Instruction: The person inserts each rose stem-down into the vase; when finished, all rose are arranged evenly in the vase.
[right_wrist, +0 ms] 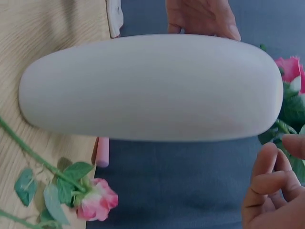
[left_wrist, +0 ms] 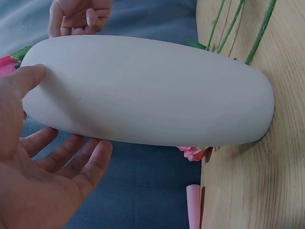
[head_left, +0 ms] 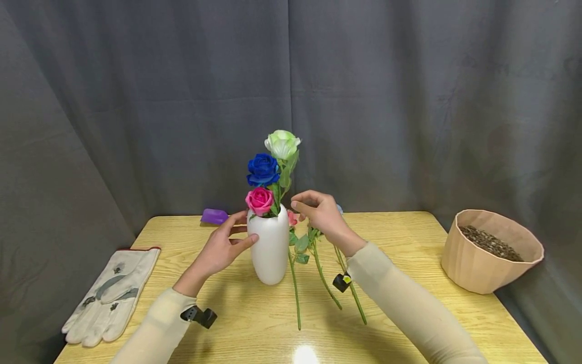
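Observation:
A white vase stands upright on the table. A pink rose, a blue rose and a taller pale green rose rise from its mouth. My left hand steadies the vase near the top, thumb on the front and fingers along the left side. Just right of the rim is my right hand, its fingers loosely bent beside the stems and no flower seen between them. To the vase's right lie cut flowers on long stems, among them a pink-and-white one; my right arm partly hides the others.
White work gloves lie at the left edge of the table. A purple scoop is at the back, behind the left hand. A peach pot holding dark soil stands at the right edge. Grey curtains hang behind.

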Available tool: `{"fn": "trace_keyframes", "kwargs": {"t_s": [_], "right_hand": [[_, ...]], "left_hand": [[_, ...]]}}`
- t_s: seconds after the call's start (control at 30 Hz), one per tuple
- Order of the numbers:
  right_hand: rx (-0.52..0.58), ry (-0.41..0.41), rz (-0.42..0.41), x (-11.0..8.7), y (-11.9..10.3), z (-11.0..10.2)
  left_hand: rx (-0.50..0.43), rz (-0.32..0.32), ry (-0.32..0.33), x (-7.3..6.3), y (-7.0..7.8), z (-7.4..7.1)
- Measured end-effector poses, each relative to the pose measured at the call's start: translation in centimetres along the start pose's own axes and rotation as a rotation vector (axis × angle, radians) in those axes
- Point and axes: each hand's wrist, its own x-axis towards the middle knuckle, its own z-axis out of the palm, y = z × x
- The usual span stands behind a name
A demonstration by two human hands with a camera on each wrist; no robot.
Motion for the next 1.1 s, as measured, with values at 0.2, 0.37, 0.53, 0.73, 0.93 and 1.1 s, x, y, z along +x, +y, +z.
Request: {"fn": "trace_keyframes", "kwargs": {"t_s": [0.2, 0.37, 0.53, 0.73, 0.93, 1.1], "right_hand": [[-0.010, -0.044, 0.022, -0.3, 0.9, -1.5], [-0.054, -0.068, 0.052, -0.3, 2.1, -2.8], [-0.075, -0.071, 0.089, -0.2, 3.5, -4.0], [-0.105, -0.098, 0.112, -0.4, 5.4, -5.5], [-0.127, -0.134, 0.130, -0.6, 7.5, -6.6], [-0.139, -0.128, 0.168, -0.8, 9.4, -7.5]], "left_hand": [[0.000, -0.008, 0.000, 0.0, 0.1, 0.0], [0.004, -0.005, -0.003, 0.1, 0.1, 0.0], [0.002, -0.004, -0.004, 0.1, 0.0, 0.0], [0.001, -0.003, -0.004, 0.1, 0.0, 0.0], [-0.014, 0.005, -0.008, 0.2, 0.0, 0.0], [-0.019, 0.000, -0.010, 0.2, -0.3, 0.0]]}}
